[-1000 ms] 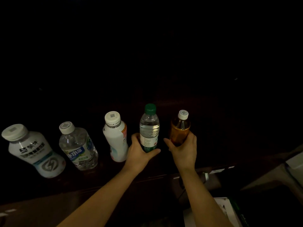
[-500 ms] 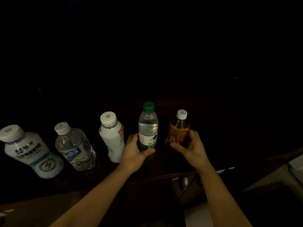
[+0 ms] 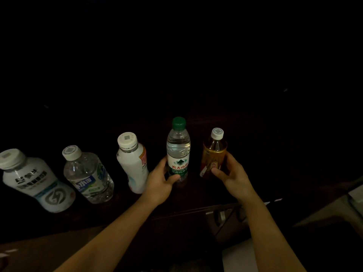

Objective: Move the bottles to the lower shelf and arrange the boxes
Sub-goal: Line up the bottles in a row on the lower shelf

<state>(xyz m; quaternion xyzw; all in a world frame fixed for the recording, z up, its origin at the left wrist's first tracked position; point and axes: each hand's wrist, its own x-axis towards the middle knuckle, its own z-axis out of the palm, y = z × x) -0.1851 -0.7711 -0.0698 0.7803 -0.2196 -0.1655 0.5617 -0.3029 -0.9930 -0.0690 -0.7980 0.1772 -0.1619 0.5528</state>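
Note:
Several bottles stand in a row on a dark shelf (image 3: 196, 195). My left hand (image 3: 160, 183) grips the lower part of a clear water bottle with a green cap (image 3: 178, 148). My right hand (image 3: 231, 173) is wrapped around an amber tea bottle with a white cap (image 3: 213, 152), thumb across its label. To the left stand a white bottle (image 3: 133, 161), a clear water bottle with a blue label (image 3: 88, 173) and a large white bottle with a grey logo (image 3: 33, 179). No boxes are visible.
The scene is very dark; the back of the shelf is black. Below the shelf edge sits a drawer front with a metal handle (image 3: 222, 216). A pale surface (image 3: 334, 209) shows at the lower right.
My right hand has loosened and slid lower right on the tea bottle. The view has shifted slightly, so the bottles sit further left in frame. My left hand keeps its grip.

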